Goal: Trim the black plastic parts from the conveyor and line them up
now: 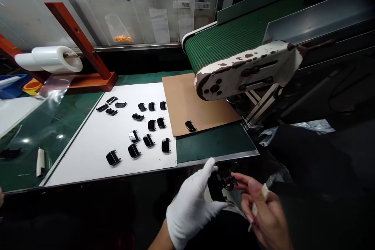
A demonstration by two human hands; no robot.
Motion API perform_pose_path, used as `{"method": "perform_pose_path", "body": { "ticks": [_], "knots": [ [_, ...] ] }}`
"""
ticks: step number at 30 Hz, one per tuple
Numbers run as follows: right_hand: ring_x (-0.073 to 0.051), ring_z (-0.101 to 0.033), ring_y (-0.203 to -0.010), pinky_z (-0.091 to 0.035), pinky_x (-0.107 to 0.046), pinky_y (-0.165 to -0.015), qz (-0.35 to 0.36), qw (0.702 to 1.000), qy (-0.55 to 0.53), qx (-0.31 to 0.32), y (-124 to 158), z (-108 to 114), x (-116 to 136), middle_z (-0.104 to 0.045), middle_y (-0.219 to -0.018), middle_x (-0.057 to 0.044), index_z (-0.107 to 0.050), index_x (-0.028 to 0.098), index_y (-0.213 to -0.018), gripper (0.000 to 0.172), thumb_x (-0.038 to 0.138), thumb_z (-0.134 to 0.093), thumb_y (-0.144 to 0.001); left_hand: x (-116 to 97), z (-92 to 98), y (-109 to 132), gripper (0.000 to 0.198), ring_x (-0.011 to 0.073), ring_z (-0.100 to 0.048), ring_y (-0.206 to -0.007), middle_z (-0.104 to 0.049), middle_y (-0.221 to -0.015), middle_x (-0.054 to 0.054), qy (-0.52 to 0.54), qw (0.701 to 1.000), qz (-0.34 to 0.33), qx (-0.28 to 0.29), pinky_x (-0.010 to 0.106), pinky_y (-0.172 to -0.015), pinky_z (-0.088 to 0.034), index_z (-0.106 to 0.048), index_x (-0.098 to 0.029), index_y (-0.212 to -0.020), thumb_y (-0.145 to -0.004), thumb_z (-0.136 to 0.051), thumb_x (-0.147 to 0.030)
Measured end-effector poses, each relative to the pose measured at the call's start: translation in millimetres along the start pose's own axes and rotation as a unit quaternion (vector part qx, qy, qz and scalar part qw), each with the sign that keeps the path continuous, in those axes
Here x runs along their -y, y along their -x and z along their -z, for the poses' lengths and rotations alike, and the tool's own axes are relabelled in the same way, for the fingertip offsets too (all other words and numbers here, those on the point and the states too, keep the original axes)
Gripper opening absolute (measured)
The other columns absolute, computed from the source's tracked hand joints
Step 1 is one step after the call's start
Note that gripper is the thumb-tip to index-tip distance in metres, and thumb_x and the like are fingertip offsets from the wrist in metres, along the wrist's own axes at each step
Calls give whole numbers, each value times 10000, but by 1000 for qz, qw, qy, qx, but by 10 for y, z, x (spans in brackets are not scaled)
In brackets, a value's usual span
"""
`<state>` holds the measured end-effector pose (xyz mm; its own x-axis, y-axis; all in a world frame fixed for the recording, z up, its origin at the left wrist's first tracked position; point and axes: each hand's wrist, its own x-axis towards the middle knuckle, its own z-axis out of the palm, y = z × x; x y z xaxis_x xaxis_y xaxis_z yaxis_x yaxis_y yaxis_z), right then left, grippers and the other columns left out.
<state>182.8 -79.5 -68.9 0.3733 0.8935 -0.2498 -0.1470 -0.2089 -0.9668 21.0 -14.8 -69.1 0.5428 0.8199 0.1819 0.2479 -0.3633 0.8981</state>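
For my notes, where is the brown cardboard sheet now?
Near the head view's centre, the cardboard lies right of the white sheet, partly beneath the conveyor end.

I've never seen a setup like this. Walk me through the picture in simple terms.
There is no robot here: you are seeing a person's own hands. The single picture comes from a camera worn on the head, looking forward and down.

The left hand, in a white glove, holds a dark part in front of the table. The bare right hand has its fingertips close by and also holds a pale, slim object.

On the table, a white sheet carries many glossy black pieces; one more lies on brown cardboard. Beyond are a green conveyor belt and, leftward, a film roll on a wooden stand.
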Motion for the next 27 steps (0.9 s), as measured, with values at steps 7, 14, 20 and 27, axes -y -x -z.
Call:
{"method": "perform_pose_path", "body": {
  "ticks": [7, 14, 20, 27],
  "knots": [
    [-39, -270, -321, -238, -212, -400, -88, 995, 54, 12, -47, -51, 137, -382, -332, 89, -700, 124, -901, 449, 532, -714, -713, 170, -33, 93, 905, 244, -579, -1167, -543, -1343, 107, -107, 988, -107, -13, 352, -991, -496, -149, -287, -1481, -784, -725, -239],
    [3, -122, -329, -84, -163, -355, -194, 973, -105, 74, -66, -37, -7, -316, -331, 130, -653, 131, -764, 454, 526, -802, -598, 219, -335, 349, 806, 240, -662, -1042, -632, -1231, 78, -35, 992, -52, -107, 342, -917, -558, -304, -292, -1420, -754, -757, -317],
    [-19, -71, -253, -129, -195, -282, -226, 961, -60, 146, 8, -119, -144, -153, -278, 161, -557, 194, -597, 616, 762, -717, -421, 55, -271, 409, 829, 265, -619, -1125, -615, -1267, 93, -29, 982, -140, -125, 364, -981, -524, -322, -284, -1407, -721, -774, -388],
    [-101, -402, -375, -210, -246, -413, -65, 980, 186, -8, -39, -43, 4, -623, -562, -39, -703, 188, -726, 342, 526, -678, -678, 306, -213, 223, 592, 290, -620, -1114, -654, -1200, 87, -129, 989, -74, -2, 458, -1010, -492, -507, -269, -1283, -741, -727, -179]
  ]
}}
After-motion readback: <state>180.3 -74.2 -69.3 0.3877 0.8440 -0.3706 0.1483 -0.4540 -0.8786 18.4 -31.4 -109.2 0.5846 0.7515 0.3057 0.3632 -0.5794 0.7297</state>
